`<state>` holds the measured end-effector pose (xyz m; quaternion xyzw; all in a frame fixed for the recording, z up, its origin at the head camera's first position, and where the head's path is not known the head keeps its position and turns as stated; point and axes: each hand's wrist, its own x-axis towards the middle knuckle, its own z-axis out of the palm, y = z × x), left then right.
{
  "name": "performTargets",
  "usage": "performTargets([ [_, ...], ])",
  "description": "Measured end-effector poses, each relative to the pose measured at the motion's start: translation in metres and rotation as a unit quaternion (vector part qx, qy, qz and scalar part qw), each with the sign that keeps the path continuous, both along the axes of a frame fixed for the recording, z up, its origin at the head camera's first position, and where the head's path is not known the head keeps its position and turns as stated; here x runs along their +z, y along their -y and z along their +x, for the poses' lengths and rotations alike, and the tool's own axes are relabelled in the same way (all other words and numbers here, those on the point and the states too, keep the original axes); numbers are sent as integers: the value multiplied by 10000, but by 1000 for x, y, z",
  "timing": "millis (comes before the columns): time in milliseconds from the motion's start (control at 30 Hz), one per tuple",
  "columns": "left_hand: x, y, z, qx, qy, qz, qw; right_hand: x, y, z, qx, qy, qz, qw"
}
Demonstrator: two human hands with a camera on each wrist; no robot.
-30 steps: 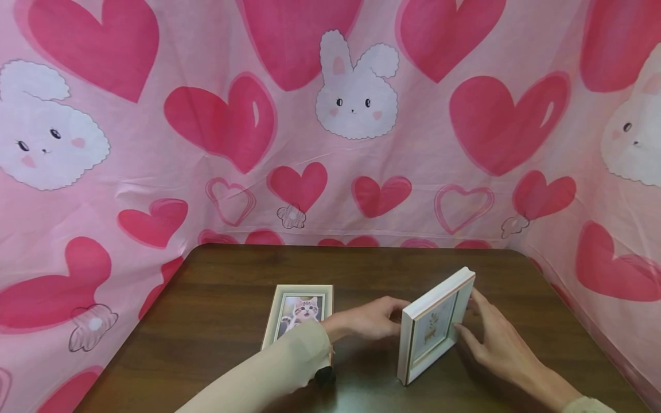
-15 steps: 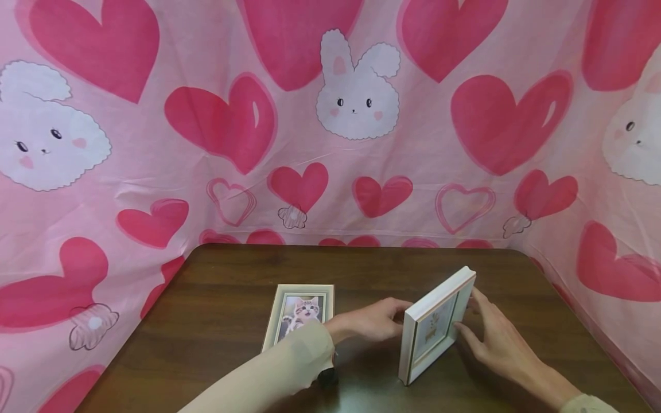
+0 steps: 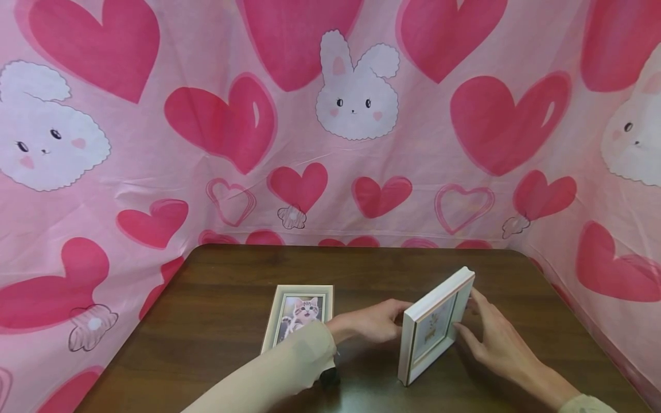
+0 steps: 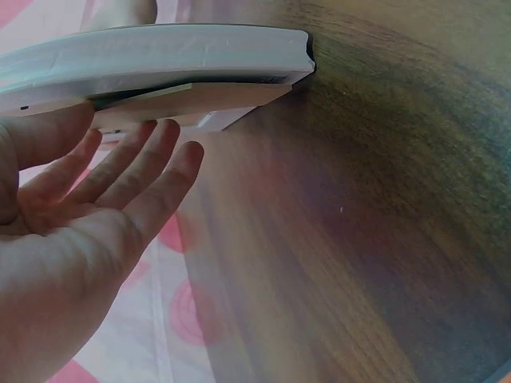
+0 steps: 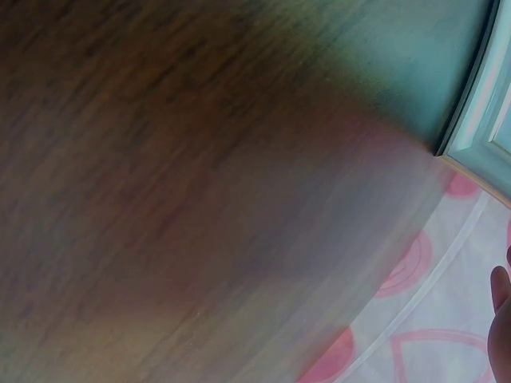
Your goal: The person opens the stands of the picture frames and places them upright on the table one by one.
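A white picture frame (image 3: 436, 330) with a deer print stands on edge, angled, at the right of the table. My right hand (image 3: 493, 338) grips its right side, thumb at the front and fingers passing behind. My left hand (image 3: 374, 321) reaches behind the frame. In the left wrist view, a brown backing flap (image 4: 200, 100) stands slightly out from the frame's back. The left thumb is at the flap's inner edge and the fingertips (image 4: 188, 155) lie along its outer side, pinching it. In the right wrist view only a frame corner (image 5: 471, 155) and a little of the right hand (image 5: 501, 335) show.
A second picture frame (image 3: 273, 321) with a kitten photo lies to the left, partly covered by the left sleeve (image 3: 279, 367). The brown wooden table (image 3: 217, 287) has a pink heart-and-bunny cloth (image 3: 330, 155) behind it and at both sides.
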<state>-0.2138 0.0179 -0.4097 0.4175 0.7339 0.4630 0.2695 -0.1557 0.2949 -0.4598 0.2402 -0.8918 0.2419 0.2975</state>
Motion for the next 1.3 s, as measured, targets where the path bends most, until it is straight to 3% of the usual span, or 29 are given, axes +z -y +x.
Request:
performTargets([
  [600,-5,-1,-2,-140,8,102,9998,-1,0,1,-32,26,17,10000],
  [1067,-1,-1,0,-59,57,77,9999,-1,1,0,-12,-17,28,10000],
  [1300,-2,-1,-2,-70,-85,66,9999,0,0,0,-7,-25,30,10000],
])
